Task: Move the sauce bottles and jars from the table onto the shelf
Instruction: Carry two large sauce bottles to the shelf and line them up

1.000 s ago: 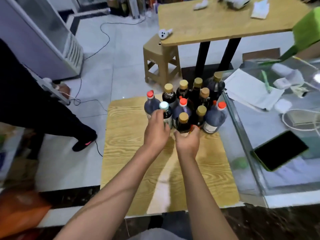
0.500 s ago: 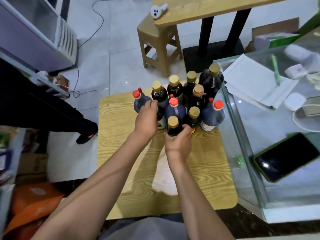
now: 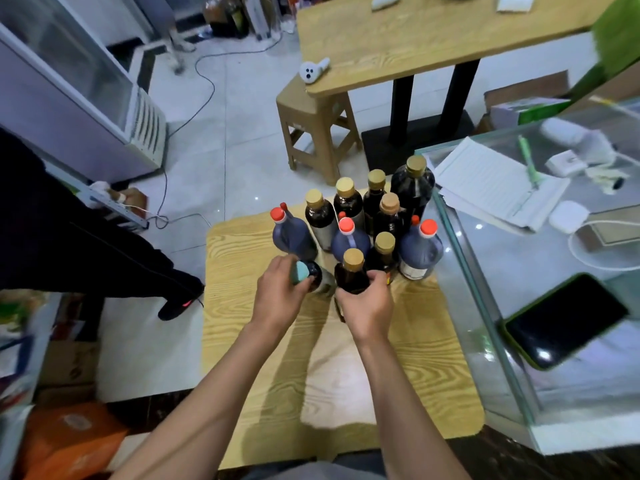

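Several dark sauce bottles with gold or red caps (image 3: 360,216) stand bunched at the far end of a small wooden table (image 3: 408,368). My left hand (image 3: 278,294) is closed around a small dark bottle with a teal cap (image 3: 313,273), which leans toward me. My right hand (image 3: 367,303) grips a dark bottle with a gold cap (image 3: 351,271) by its body, at the front of the bunch. No shelf shows plainly in this view.
A glass counter (image 3: 519,306) with papers (image 3: 491,185), a phone (image 3: 564,320) and a cable adjoins the table's right side. Behind stand a wooden stool (image 3: 311,133) and a larger table (image 3: 415,39). A person's dark-trousered leg (image 3: 86,251) is at left, near a display fridge (image 3: 69,98).
The teal-capped bottle has tilted toward me in my left hand, pulled away from the bunch. My right hand has stayed closed on the gold-capped bottle. The camera has shifted.
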